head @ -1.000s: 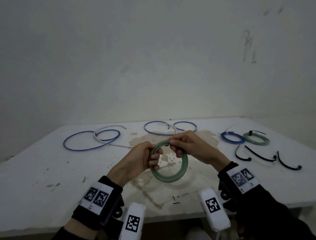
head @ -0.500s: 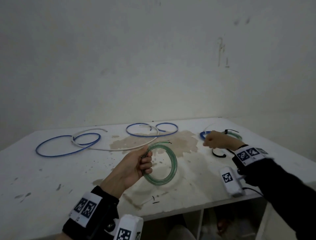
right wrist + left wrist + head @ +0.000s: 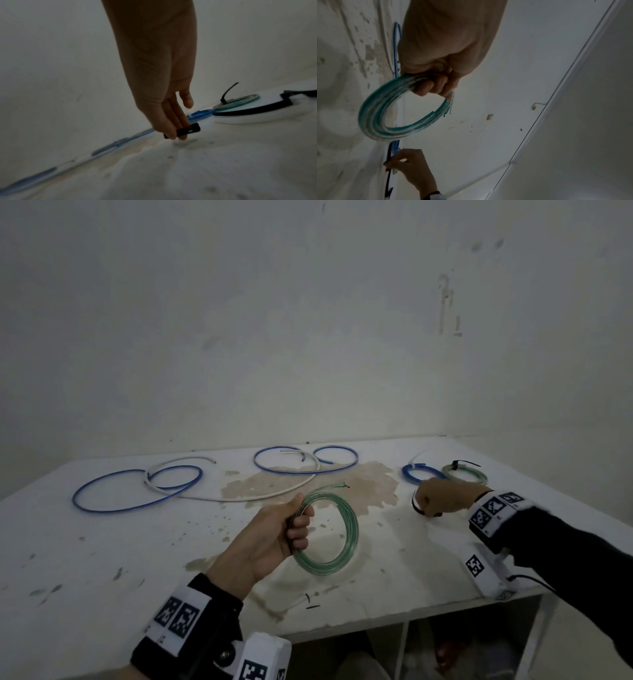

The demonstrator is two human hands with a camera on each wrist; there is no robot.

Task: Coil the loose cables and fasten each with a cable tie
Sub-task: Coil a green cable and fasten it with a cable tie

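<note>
My left hand (image 3: pixel 291 529) grips a coiled green cable (image 3: pixel 346 539) above the middle of the white table (image 3: pixel 102 542); the coil (image 3: pixel 388 121) hangs from my curled fingers (image 3: pixel 435 86). At the table's right side my right hand (image 3: pixel 433 499) pinches a black cable tie (image 3: pixel 415 503) just off the surface. In the right wrist view my fingertips (image 3: pixel 173 135) hold the tie's head end (image 3: pixel 188 130). Behind that hand lie a small blue coil (image 3: pixel 416 474) and a green coil (image 3: pixel 466 472) fastened with a black tie.
Loose blue cable loops (image 3: pixel 137 484) and a white cable (image 3: pixel 260 494) lie along the far side of the table, with another blue pair (image 3: pixel 308 462) at the back middle. A brown stain (image 3: pixel 308 484) marks the centre. Another black tie (image 3: pixel 257 109) lies near the right hand.
My right hand let go of the green coil, reached right to the ties and took hold of one. The left hand alone keeps the coil, and the view has swung.
</note>
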